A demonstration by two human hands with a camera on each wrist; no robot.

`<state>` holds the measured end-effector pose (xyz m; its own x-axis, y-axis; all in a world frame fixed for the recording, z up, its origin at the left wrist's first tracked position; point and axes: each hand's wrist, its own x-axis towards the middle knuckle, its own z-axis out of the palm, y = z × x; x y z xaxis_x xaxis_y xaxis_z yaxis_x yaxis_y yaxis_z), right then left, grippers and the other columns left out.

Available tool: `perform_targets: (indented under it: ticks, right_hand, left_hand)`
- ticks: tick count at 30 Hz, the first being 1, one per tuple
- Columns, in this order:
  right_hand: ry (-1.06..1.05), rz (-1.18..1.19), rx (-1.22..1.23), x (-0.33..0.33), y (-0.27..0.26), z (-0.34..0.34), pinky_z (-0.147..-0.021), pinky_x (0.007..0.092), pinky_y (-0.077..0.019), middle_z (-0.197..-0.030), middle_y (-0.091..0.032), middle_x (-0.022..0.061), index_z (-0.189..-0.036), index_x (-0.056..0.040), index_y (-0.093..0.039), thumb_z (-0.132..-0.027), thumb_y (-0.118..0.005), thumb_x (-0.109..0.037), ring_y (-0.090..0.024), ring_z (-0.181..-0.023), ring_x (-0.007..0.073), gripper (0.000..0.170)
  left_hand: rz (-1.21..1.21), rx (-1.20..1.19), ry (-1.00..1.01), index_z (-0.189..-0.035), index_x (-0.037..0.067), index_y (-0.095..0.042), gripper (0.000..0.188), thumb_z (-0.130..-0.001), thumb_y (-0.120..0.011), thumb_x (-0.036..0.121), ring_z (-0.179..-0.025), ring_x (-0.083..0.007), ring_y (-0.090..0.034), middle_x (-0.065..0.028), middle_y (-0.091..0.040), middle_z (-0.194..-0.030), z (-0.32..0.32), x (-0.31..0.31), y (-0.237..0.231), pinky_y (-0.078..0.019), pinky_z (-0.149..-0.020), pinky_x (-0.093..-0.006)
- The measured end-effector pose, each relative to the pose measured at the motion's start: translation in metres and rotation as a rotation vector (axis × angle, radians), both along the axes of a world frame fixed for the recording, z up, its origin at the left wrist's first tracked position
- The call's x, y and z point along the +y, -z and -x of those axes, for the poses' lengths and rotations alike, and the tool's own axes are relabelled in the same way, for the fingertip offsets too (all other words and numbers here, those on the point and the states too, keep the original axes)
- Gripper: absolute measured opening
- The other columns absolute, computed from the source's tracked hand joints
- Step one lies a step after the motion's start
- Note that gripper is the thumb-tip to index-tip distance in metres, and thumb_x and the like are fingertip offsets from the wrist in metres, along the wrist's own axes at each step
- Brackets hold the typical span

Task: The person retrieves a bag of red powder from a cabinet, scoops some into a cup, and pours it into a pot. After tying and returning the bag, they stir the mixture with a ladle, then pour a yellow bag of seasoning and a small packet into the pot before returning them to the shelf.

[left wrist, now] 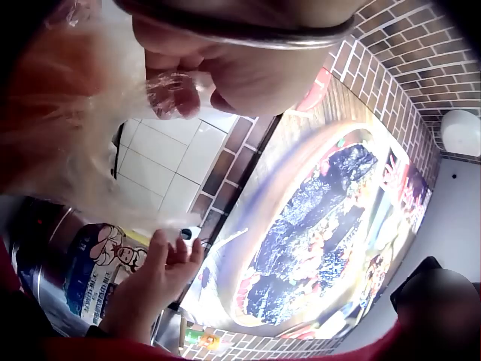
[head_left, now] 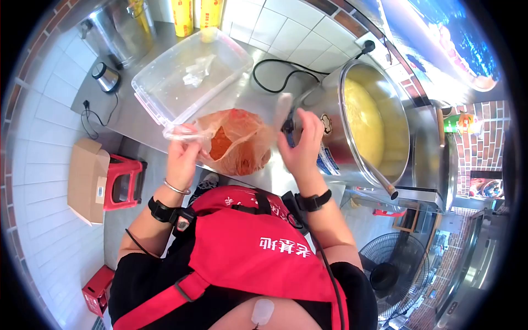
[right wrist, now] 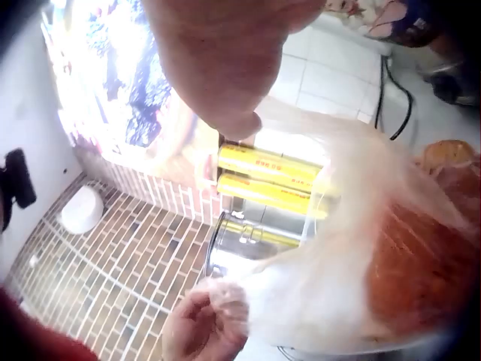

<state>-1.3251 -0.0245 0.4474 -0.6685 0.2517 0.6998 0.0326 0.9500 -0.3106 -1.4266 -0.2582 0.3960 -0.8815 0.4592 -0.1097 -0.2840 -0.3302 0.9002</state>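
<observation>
A clear plastic bag (head_left: 242, 146) holding red-orange powder or paste stands with its mouth spread, close over the front edge of the steel counter (head_left: 264, 104). My left hand (head_left: 184, 162) grips the bunched film on its left side. In the left wrist view, the fingers of that hand curl round the crinkled plastic (left wrist: 169, 94). My right hand (head_left: 305, 146) is at the opposite side, thumb and fingertips at the bag's upper edge. From the right wrist, the pale film (right wrist: 316, 124) stretches up to those fingertips. The red contents (right wrist: 421, 263) sit low in the bag.
Behind the bag is a clear plastic bin (head_left: 192, 71) with white scraps inside. A large steel pot (head_left: 330, 104) of yellow liquid stands to the right. A black cable (head_left: 275, 60) loops between them. Yellow rolls (head_left: 182, 19) stand at the wall; a red stool (head_left: 124, 184) is at left.
</observation>
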Motion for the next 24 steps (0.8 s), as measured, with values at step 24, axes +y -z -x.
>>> perform_targets:
  ticks: [24]
  right_hand:
    - [-0.415, 0.054, -0.721, -0.023, 0.05, 0.033, -0.065, 0.0459, -0.0472, -0.074, -0.06, 0.0164, -0.081, -0.0046, -0.054, -0.086, -0.053, -0.019, -0.059, -0.073, 0.0373, 0.016]
  left_hand:
    - [-0.143, -0.103, -0.146, -0.117, 0.007, -0.047, 0.032, -0.086, -0.046, 0.0, -0.071, -0.012, -0.053, -0.0028, -0.056, -0.093, 0.011, -0.015, -0.015, -0.0456, -0.064, -0.0275]
